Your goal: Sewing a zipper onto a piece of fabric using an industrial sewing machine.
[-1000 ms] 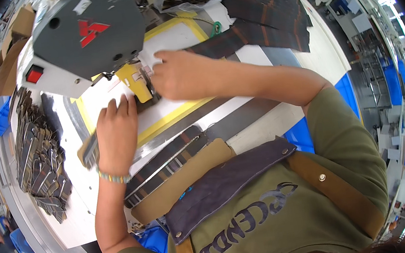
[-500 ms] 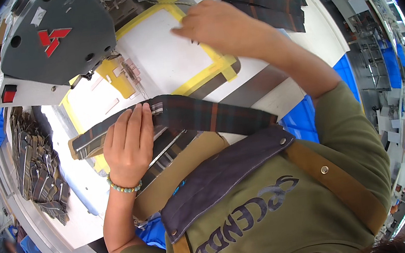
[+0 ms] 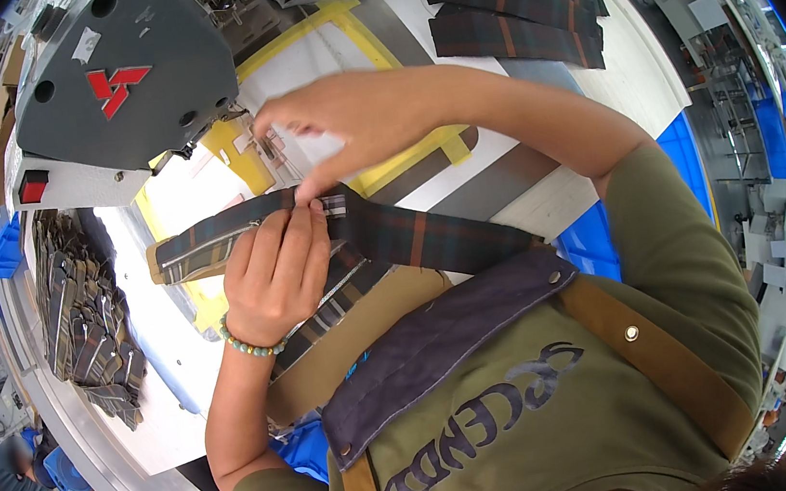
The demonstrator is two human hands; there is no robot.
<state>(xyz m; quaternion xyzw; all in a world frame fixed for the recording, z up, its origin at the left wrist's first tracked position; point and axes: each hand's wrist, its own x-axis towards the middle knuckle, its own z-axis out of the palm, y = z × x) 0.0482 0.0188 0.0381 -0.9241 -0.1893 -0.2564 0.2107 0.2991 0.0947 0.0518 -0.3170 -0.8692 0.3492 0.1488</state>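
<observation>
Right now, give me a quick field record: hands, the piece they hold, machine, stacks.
left hand: on the plaid fabric strip, fingers pressing its top edge
right hand: pinching the strip beside the left fingertips
strip: lies across the table, in front of the machine
sewing machine: grey head, upper left
dark plaid stack: upper right
finished pieces pile: far left

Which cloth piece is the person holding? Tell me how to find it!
Start at the big grey sewing machine at the top left. Just below it, the left hand and right hand pinch a long plaid strip. Unlike the stacked plaid pieces at the top, it lies alone, stretched across the table.
</observation>
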